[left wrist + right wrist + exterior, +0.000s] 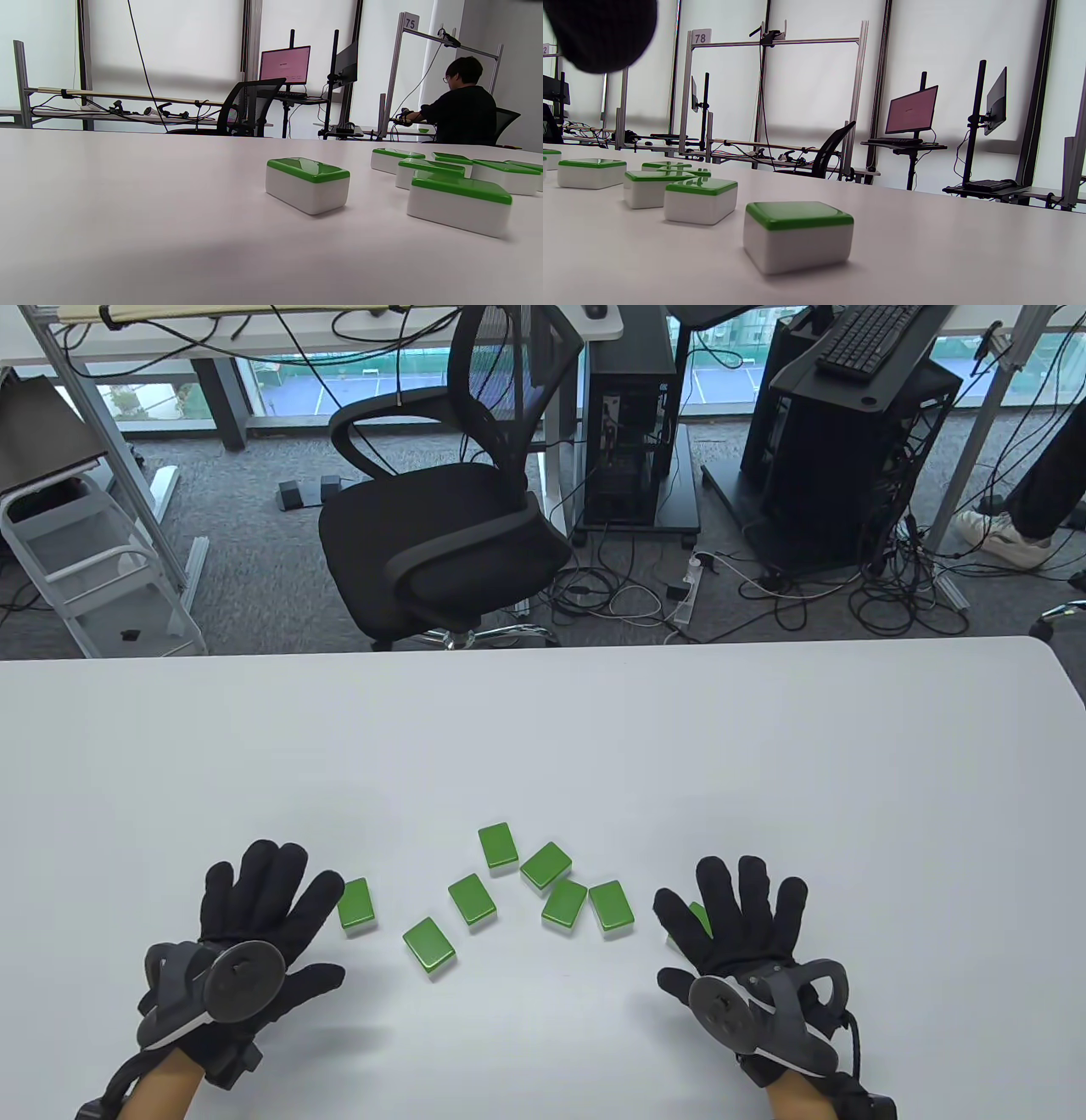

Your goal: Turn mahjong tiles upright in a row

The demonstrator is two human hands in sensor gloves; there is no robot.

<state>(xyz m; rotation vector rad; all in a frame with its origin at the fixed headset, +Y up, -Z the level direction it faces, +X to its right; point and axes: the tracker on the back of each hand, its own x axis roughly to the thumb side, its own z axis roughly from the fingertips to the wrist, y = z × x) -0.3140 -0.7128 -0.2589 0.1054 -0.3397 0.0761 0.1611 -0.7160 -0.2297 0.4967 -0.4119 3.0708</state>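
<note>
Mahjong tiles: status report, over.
Left hand and right hand open, spread, holding nothing. Mahjong tiles scattered, all lying flat, green backs up, none upright. One tile partly hidden under right hand.

I've got my left hand (254, 929) and right hand (738, 933) both flat, palms down, fingers spread wide.

white table (764, 746), 8 green-backed tiles (472, 898) lying flat, scattered
</note>
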